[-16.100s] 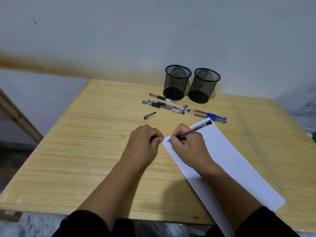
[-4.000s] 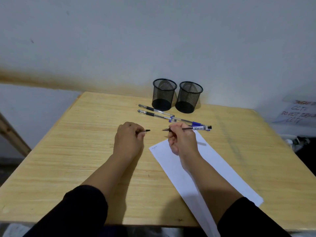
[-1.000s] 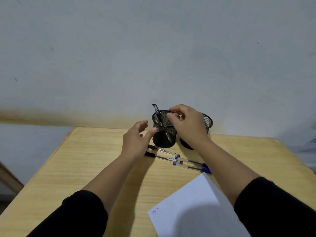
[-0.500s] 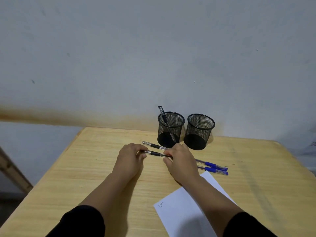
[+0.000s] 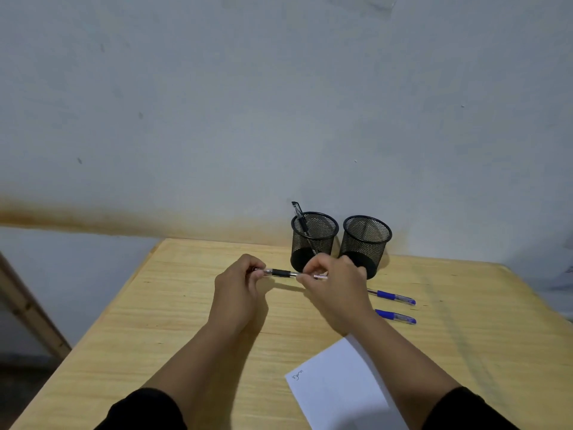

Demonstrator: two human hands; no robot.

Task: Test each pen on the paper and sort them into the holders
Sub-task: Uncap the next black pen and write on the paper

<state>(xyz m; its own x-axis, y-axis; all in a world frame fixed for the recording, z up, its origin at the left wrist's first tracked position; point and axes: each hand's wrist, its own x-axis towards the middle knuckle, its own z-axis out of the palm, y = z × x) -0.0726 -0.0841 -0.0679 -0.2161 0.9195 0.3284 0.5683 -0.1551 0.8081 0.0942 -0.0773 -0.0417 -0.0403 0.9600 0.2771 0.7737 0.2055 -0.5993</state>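
Both hands held one black-grip pen (image 5: 280,273) level above the table (image 5: 173,305), just in front of the mesh holders. Left hand (image 5: 237,288) was closed w/ fingertips pinched on the pen's left end; right hand (image 5: 336,290) was curled round the barrel. Prob. a two-hand hold for pulling the cap off before testing.

One black pen (image 5: 300,220) stood tilted in the left holder (image 5: 313,240); right holder (image 5: 366,243) looked empty. Two blue-capped pens (image 5: 395,297) lay to the right, untested I'd say. Paper (image 5: 338,386) sat near, corner toward the hands, handy for scribbling.

Writing: a small ink squiggle at the paper's corner, not legible. Pen label too blurred to read.
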